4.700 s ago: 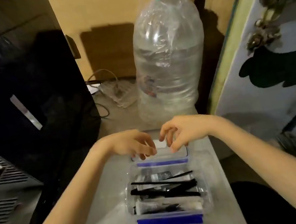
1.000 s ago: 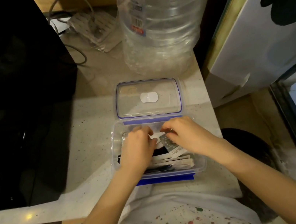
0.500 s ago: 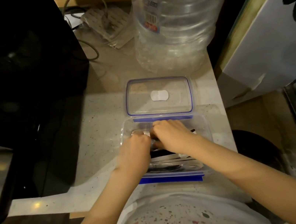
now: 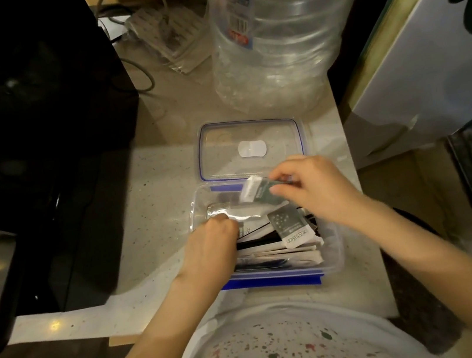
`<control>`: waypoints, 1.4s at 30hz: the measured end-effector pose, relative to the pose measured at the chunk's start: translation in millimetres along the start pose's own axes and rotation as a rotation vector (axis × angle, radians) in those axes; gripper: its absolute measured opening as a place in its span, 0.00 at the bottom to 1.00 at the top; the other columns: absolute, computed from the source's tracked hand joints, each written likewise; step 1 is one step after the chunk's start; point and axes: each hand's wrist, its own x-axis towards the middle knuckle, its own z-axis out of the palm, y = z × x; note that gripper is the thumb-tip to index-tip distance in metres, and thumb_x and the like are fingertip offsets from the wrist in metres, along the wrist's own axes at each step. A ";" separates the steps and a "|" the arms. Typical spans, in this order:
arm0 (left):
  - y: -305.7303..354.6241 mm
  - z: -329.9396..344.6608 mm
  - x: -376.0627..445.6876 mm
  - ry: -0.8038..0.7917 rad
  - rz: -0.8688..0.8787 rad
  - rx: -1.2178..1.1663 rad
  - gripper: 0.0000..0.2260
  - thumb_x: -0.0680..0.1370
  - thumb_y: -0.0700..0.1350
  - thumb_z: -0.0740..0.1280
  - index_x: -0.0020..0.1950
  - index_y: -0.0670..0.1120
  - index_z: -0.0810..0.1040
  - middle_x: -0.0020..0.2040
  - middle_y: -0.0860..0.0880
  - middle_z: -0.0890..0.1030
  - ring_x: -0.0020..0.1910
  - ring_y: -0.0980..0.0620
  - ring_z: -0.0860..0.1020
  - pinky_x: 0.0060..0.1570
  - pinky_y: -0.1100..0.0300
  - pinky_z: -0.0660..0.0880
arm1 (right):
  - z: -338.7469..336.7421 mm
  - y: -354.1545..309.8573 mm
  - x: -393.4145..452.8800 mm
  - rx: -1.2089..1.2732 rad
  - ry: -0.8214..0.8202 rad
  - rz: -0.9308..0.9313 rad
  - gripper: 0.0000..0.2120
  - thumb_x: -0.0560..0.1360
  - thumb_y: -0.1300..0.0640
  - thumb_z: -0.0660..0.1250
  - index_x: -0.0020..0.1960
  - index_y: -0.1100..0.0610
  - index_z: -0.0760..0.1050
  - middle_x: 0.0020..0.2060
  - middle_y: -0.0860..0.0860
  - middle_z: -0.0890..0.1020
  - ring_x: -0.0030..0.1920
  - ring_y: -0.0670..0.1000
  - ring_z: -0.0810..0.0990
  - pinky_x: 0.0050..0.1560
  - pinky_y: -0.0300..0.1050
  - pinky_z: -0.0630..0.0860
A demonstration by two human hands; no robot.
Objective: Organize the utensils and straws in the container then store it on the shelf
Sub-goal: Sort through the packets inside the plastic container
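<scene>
A clear plastic container (image 4: 331, 252) with blue clips sits open on the speckled counter. Its lid (image 4: 249, 145) lies flat just behind it. Inside are black straws (image 4: 258, 240), paper-wrapped utensils (image 4: 281, 256) and a grey-white sachet (image 4: 294, 230). My right hand (image 4: 313, 189) holds a small grey-green packet (image 4: 262, 194) lifted above the container's far side. My left hand (image 4: 213, 247) reaches into the container's left half, with its fingers curled on a clear plastic wrapper (image 4: 234, 214).
A large clear water bottle (image 4: 277, 36) stands behind the lid. A black appliance (image 4: 27, 119) fills the left side. A power strip with cables (image 4: 162, 35) lies at the back. A white panel (image 4: 425, 56) rises on the right; the counter edge is just right of the container.
My right hand has lifted out of the container with a grey-green packet. My left hand stays low in the left half. The lid, fitted on 4.7 s ago, lies behind.
</scene>
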 end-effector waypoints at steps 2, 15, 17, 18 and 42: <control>-0.7 0.8 4.5 -0.016 0.013 -0.024 0.08 0.75 0.33 0.61 0.46 0.43 0.78 0.48 0.46 0.79 0.41 0.48 0.77 0.38 0.58 0.75 | -21.3 8.9 -5.3 0.003 -0.082 0.067 0.07 0.73 0.58 0.68 0.51 0.54 0.79 0.42 0.45 0.80 0.39 0.39 0.76 0.40 0.30 0.69; -1.4 -2.8 34.1 -0.036 0.126 -0.052 0.09 0.76 0.43 0.64 0.56 0.45 0.77 0.56 0.46 0.80 0.54 0.50 0.77 0.58 0.56 0.75 | 6.3 8.0 -12.3 -0.094 -0.290 0.466 0.10 0.73 0.61 0.67 0.33 0.59 0.75 0.21 0.52 0.77 0.18 0.44 0.76 0.22 0.37 0.74; -1.0 -0.5 34.9 -0.032 0.124 -0.017 0.09 0.77 0.45 0.64 0.56 0.45 0.77 0.57 0.46 0.79 0.55 0.49 0.76 0.57 0.55 0.75 | 12.8 5.4 -13.4 -0.179 -0.248 0.465 0.07 0.72 0.64 0.67 0.35 0.61 0.75 0.28 0.54 0.77 0.27 0.49 0.80 0.31 0.42 0.77; -0.7 1.0 35.3 -0.028 0.128 0.007 0.10 0.77 0.45 0.64 0.57 0.45 0.76 0.58 0.46 0.79 0.57 0.48 0.75 0.58 0.54 0.75 | 14.9 3.4 -13.7 -0.227 -0.233 0.465 0.05 0.72 0.65 0.67 0.37 0.62 0.75 0.32 0.54 0.77 0.32 0.52 0.80 0.33 0.44 0.76; 17.9 -43.2 27.8 0.242 0.161 -0.461 0.12 0.78 0.39 0.62 0.61 0.43 0.73 0.47 0.46 0.80 0.45 0.52 0.78 0.44 0.70 0.73 | -0.4 11.5 -21.2 -0.054 -0.318 0.443 0.13 0.77 0.65 0.61 0.61 0.59 0.73 0.40 0.57 0.82 0.26 0.50 0.81 0.25 0.39 0.77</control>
